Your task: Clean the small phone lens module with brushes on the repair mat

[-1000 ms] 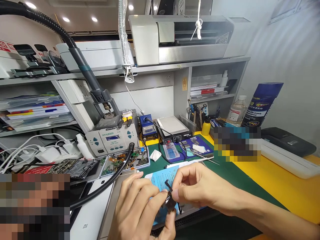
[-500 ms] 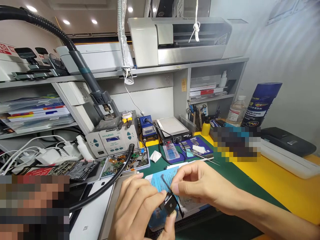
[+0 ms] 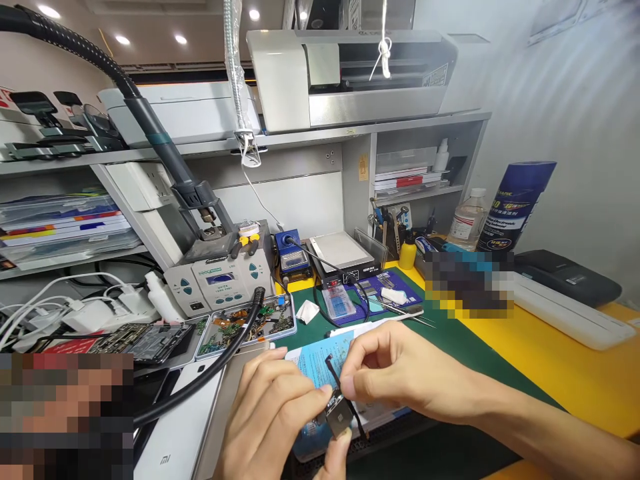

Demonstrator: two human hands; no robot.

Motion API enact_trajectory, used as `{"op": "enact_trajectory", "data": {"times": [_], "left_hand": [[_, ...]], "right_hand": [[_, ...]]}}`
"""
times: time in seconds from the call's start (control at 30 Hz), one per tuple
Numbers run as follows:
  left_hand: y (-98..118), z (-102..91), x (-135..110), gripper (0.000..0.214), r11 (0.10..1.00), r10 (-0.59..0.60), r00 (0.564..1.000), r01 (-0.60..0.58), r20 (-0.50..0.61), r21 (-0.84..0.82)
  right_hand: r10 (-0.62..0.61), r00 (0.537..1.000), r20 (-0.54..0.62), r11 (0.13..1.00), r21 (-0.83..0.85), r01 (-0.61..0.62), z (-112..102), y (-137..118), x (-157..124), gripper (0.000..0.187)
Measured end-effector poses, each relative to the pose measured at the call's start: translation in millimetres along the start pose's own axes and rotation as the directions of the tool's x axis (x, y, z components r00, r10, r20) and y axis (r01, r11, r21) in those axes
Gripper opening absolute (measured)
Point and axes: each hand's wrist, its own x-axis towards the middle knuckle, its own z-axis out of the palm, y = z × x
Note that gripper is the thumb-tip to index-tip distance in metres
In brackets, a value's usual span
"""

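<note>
A small black square module [image 3: 339, 415] with a pale code mark on its face is pinched between the thumb and forefinger of my left hand [image 3: 273, 408]. Two thin black flex cables come off it. One flex cable [image 3: 331, 369] points up and away, and my right hand [image 3: 400, 368] has its thumb and forefinger closed at the base of this strip. The other strip [image 3: 359, 425] hangs down on the right. Under both hands lies a blue printed package [image 3: 306, 357] on the green mat [image 3: 453, 353].
Behind the hands stand a tray of small boards [image 3: 245, 331], a hot-air station [image 3: 223, 280] and a flat heating plate [image 3: 345, 253]. Tweezers [image 3: 407, 312] lie on the mat. A thick black hose [image 3: 210, 381] crosses a white phone-brand box [image 3: 183, 420] at left.
The view has shifted slightly. The module has turned a little in my left fingers, and the upper flex cable stands out more beside my right fingertips. Both hands keep their grip.
</note>
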Motion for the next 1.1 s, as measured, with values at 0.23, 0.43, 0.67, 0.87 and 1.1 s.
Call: {"op": "enact_trajectory", "data": {"times": [0.23,0.43,0.67,0.87,1.1], "left_hand": [[3.7,1.6,-2.1,0.032,0.997,-0.026,0.999,0.024,-0.025,-0.068],[11.6,7.6,-2.1,0.026,0.985,-0.101,0.988,0.082,-0.120,-0.151],[14.9,6.3,-1.1,0.033,0.965,-0.165,0.982,0.140,-0.097,-0.220],[4.5,2.7,-3.8,0.031,0.999,-0.049,0.995,0.047,-0.083,-0.026],[2.9,6.3,-5.9,0.022,0.989,0.002,0.990,0.019,-0.139,0.146]], "right_hand": [[0.136,0.990,0.043,0.988,0.070,-0.139,-1.9,-4.5,0.0,0.005],[0.174,0.975,0.137,0.967,0.161,-0.196,-4.0,-1.0,1.0,0.004],[0.139,0.971,0.197,0.962,0.207,-0.179,-3.6,-0.6,0.4,0.008],[0.069,0.991,0.115,0.983,0.159,-0.087,-0.9,-0.4,0.5,0.009],[-0.036,0.995,0.088,0.996,0.086,0.029,-0.1,3.3,0.2,0.010]]}}
